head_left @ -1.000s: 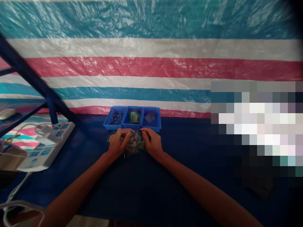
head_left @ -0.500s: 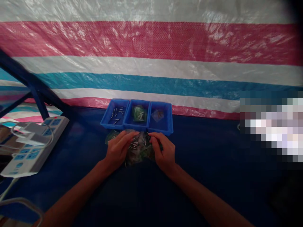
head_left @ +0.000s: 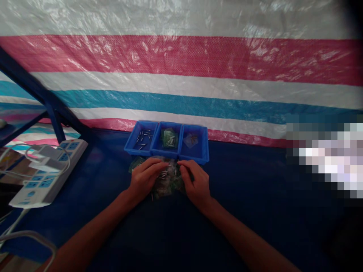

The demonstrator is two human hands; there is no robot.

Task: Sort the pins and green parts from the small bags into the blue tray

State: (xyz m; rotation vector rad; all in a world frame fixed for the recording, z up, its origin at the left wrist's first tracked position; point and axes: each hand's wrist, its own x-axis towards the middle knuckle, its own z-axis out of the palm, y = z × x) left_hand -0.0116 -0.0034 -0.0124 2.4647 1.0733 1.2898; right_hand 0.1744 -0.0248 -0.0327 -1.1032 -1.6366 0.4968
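Observation:
Both my hands rest on a small pile of clear plastic bags (head_left: 167, 180) holding green bits and small metal pins, lying on the dark blue table. My left hand (head_left: 145, 178) grips the pile's left side with curled fingers. My right hand (head_left: 195, 182) presses on its right side, fingers bent together. Just behind the pile stand three joined blue trays (head_left: 167, 152): the left one holds loose metal pins (head_left: 143, 136), the middle one a bag of green parts (head_left: 168, 138), the right one a clear bag (head_left: 190, 140).
A white power strip (head_left: 45, 172) with blue sockets, a plugged adapter and white cables lies at the left. A dark blue metal frame (head_left: 42, 96) rises at the far left. A striped tarpaulin (head_left: 181, 75) hangs behind the table. A blurred patch covers the right side.
The camera tipped down from the tarpaulin toward the table and then settled. My hands stayed on the pile of bags, fingers shifting slightly over it.

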